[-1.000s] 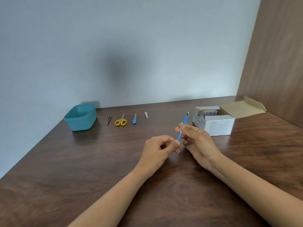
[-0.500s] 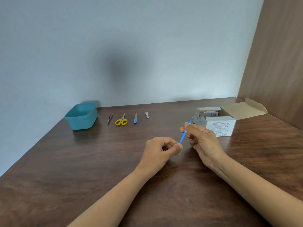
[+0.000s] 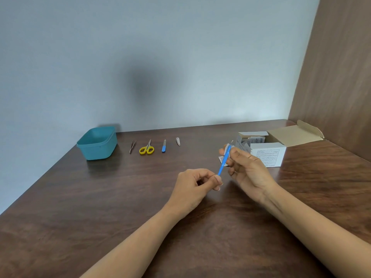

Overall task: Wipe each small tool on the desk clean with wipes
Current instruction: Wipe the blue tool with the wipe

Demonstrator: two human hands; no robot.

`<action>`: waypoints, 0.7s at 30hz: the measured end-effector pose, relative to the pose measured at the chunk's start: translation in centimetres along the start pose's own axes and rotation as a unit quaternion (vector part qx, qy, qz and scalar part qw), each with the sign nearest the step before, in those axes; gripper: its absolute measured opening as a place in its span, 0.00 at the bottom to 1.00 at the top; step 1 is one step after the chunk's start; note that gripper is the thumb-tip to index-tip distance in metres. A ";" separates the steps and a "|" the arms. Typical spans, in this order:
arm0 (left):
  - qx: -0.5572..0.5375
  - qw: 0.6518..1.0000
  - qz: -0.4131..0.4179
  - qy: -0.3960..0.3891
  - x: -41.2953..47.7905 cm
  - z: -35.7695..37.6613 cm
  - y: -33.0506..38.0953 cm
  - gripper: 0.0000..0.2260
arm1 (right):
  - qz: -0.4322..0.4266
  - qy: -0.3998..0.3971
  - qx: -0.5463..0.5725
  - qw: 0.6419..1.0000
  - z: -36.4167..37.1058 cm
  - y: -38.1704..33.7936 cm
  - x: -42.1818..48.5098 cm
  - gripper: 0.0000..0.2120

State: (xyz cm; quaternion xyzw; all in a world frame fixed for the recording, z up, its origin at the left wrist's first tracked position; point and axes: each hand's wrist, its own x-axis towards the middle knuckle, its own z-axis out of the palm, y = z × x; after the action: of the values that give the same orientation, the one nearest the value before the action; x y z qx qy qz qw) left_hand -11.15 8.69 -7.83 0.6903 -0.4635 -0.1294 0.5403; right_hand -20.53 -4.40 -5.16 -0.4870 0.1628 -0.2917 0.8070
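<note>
While the left hand (image 3: 197, 181) pinches the lower end of the slender blue plastic-handled tool (image 3: 223, 163) between thumb and forefinger, its grip clamped on the handle, the right hand (image 3: 249, 167) closes its grip on a small white wipe (image 3: 227, 147) folded round the tool's upper part. The tool is held tilted over the dark wooden table (image 3: 100, 197), just in front of the open white cardboard box (image 3: 268, 155) of wipe sachets. Holding it by one end probably leaves the rest of the shaft free for the wipe to pass along. The handle is thin, straight and bright blue; a pale tip shows just above the right fingers, too small to identify. Near the far edge, in a row and apart, lie steel tweezers (image 3: 132, 146), yellow-handled scissors (image 3: 147, 149), a blue-handled file (image 3: 164, 146) and a small metal clipper (image 3: 178, 141), beside a teal plastic tub (image 3: 96, 145), presumably awaiting their turn.
</note>
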 end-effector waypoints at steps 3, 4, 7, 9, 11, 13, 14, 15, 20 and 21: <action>0.007 1.000 0.004 -0.009 -0.1 0.0 0.0 0.07 | 0.026 -0.034 -0.020 0.999 0.1 0.4 -0.2 0.08; 0.008 1.000 0.007 -0.011 -0.1 0.0 0.0 0.08 | 0.028 -0.038 -0.019 0.999 0.1 0.4 -0.2 0.07; 0.015 1.000 0.009 -0.021 -0.2 0.0 0.2 0.10 | 0.019 -0.027 0.000 0.999 0.0 0.0 0.1 0.08; 0.020 0.999 0.007 -0.027 -0.2 0.0 0.4 0.11 | 0.005 -0.015 0.008 1.000 -0.2 -0.3 0.3 0.09; 0.024 0.999 0.006 -0.032 -0.2 0.0 0.5 0.12 | -0.004 -0.004 0.015 1.000 -0.3 -0.6 0.4 0.08; 0.028 0.999 0.007 -0.034 -0.2 0.0 0.6 0.12 | -0.016 0.010 0.011 1.000 -0.3 -0.7 0.3 0.06; 0.028 0.999 0.007 -0.034 -0.2 0.0 0.7 0.12 | -0.024 0.015 -0.002 1.000 -0.3 -0.7 0.3 0.06; 0.027 0.999 0.007 -0.033 -0.2 0.0 0.7 0.12 | -0.032 0.016 -0.018 0.999 -0.3 -0.8 0.3 0.06; 0.024 0.999 0.007 -0.035 -0.3 -0.1 0.8 0.12 | -0.050 0.008 -0.066 0.997 -0.3 -1.2 0.0 0.05; 0.024 0.999 0.006 -0.035 -0.3 -0.1 0.8 0.12 | -0.050 0.008 -0.068 0.996 -0.4 -1.2 0.0 0.06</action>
State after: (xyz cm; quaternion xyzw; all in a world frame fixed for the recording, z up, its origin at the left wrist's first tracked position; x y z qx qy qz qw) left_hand -11.62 8.99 -7.22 0.6952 -0.4893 -0.1393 0.5079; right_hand -21.08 -5.12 -4.26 -0.5457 0.1639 -0.3234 0.7555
